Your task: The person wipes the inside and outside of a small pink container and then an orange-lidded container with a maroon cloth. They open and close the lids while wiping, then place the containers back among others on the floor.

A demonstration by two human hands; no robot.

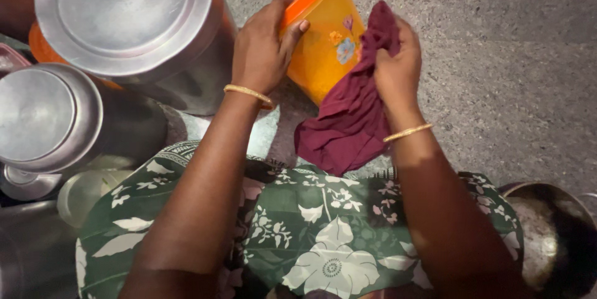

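Two hands work on our orange tub: left hand clamped on its lid side, right hand squeezing the dark red cloth against its wall, wiping not finished, beside the big steel pot.

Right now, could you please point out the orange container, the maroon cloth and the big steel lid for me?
Orange container (323,50), head view, on its yellow-orange side wall.
Maroon cloth (348,125), head view, on the hanging fold below the right hand.
Steel lid (121,9), head view, on its flat top.
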